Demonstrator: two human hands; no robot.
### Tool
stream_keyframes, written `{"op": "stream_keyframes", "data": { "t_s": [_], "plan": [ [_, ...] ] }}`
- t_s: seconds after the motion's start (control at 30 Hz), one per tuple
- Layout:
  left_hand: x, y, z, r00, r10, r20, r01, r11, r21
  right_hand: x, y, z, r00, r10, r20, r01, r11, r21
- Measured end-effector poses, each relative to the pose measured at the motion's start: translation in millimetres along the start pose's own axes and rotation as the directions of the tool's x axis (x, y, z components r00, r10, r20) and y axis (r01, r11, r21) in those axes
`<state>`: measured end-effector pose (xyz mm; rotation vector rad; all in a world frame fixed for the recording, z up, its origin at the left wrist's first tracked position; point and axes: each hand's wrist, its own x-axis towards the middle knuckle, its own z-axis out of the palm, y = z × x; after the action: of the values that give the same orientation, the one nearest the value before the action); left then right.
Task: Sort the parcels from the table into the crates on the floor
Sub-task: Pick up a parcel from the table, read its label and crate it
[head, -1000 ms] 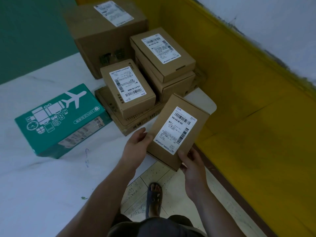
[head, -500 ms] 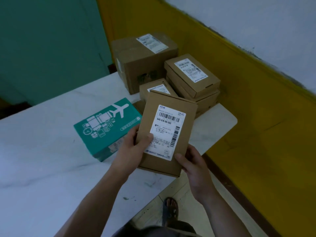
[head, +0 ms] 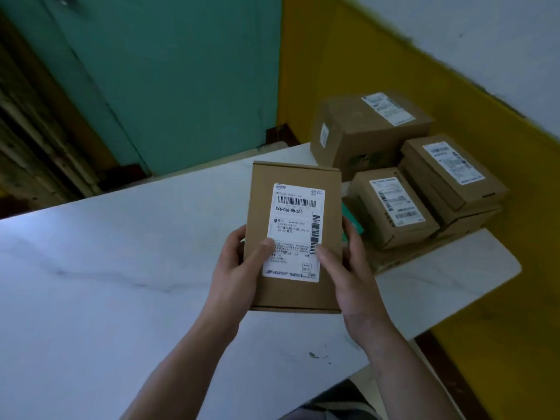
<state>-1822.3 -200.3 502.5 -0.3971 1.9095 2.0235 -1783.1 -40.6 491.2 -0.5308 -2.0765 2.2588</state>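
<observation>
A flat brown cardboard parcel with a white shipping label is held upright above the white table, label facing me. My left hand grips its left edge, thumb on the label. My right hand grips its right edge, thumb on the label's right side. More brown parcels sit at the table's far right: a big box, a small box and a stacked pair. No crates are in view.
A sliver of the green box shows behind the held parcel. A teal wall and a yellow wall border the table. The table's rounded corner lies at the right.
The parcel has risen and turned upright in front of me, and my right hand shifted from its bottom corner to its right edge. The view has swung left, putting the stack further right.
</observation>
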Motion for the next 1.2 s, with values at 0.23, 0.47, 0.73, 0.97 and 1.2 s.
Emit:
{"op": "stream_keyframes", "data": {
  "t_s": [0.23,0.47,0.73,0.97,1.2],
  "plan": [
    [-6.4,16.8,-17.0,0.995,0.069,-0.075,-0.074,0.995,-0.06,9.5,-18.0,23.7,0.99,-0.088,0.108,0.089,0.996,-0.007],
    [-7.4,45.7,-13.0,0.977,0.147,-0.152,-0.167,0.978,-0.127,21.7,-40.1,21.9,0.968,-0.091,0.235,0.091,0.996,0.01],
    [-8.5,58.8,-1.8,0.968,0.165,-0.191,-0.195,0.969,-0.151,27.6,-48.9,15.6,0.948,-0.123,0.292,0.117,0.992,0.038],
    [-10.8,66.8,1.3,0.964,0.158,-0.213,-0.193,0.969,-0.152,27.7,-50.5,14.1,0.934,-0.162,0.319,0.151,0.987,0.057],
    [-11.3,71.0,2.2,0.961,0.174,-0.216,-0.214,0.961,-0.178,29.3,-52.8,15.4,0.923,-0.191,0.335,0.182,0.981,0.06]
  ]
}}
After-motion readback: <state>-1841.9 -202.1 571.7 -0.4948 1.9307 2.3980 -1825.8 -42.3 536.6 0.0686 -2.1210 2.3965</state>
